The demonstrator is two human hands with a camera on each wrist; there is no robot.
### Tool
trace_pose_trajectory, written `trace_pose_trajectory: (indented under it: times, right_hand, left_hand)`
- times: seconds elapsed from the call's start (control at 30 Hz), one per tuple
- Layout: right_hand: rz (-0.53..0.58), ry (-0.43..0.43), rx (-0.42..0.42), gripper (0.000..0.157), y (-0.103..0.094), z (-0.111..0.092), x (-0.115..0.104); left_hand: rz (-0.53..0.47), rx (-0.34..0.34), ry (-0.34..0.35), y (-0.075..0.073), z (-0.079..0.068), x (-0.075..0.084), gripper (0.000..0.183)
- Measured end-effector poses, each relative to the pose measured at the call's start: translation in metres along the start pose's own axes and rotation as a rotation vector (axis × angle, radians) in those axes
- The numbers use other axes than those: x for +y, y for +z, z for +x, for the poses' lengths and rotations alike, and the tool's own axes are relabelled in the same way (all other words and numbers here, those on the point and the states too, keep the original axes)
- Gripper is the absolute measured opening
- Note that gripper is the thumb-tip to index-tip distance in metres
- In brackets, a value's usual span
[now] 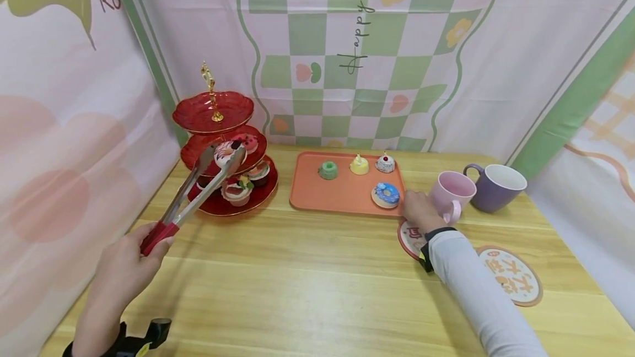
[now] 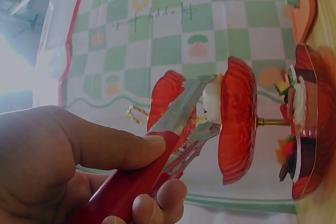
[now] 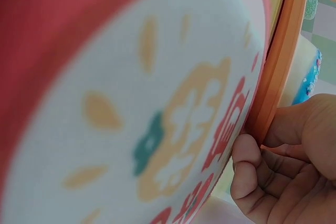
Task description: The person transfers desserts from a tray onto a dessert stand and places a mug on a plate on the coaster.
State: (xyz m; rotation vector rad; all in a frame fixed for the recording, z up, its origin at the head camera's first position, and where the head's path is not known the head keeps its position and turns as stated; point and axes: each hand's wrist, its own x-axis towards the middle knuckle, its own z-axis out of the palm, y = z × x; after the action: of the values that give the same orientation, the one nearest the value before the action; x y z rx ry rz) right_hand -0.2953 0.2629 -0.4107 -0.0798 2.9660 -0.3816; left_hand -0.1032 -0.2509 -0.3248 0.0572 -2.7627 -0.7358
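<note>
My left hand [image 1: 130, 260] grips the red handles of metal tongs [image 2: 131, 182]. The tong tips straddle a round white pastry with dark stripes [image 1: 225, 150] on the middle tier of a red three-tier stand [image 1: 190, 115]. A pink pastry [image 1: 247, 142] sits beside it, and cupcakes [image 1: 237, 194] fill the bottom tier. With curled fingers, my right hand [image 1: 420, 211] pinches the near right corner of an orange tray [image 1: 322, 198]. On this tray are a blue ring doughnut [image 1: 386, 194], a green cake [image 1: 328, 169], a yellow cake [image 1: 359, 165] and a white cake with a red top [image 1: 385, 163].
Just right of my right hand stands a pink mug [image 1: 441, 194], with a purple mug [image 1: 488, 194] behind it. One round coaster [image 1: 407, 238] lies partly under my right wrist, another [image 1: 516, 280] farther right. Patterned cloth [image 1: 342, 37] closes off the table's back and sides.
</note>
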Motion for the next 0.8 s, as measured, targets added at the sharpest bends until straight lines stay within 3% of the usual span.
trace_pose_trajectory:
  times: [0.4, 0.8]
  right_hand:
    - [-0.008, 0.003, -0.004, 0.021, 0.001, 0.001, 0.001]
    - [-0.005, -0.004, -0.001, 0.018, -0.001, 0.0, 0.0]
  left_hand:
    - [0.04, -0.015, -0.079, -0.011, -0.002, -0.018, 0.046]
    - [0.058, 0.036, -0.061, -0.008, 0.012, -0.02, 0.032]
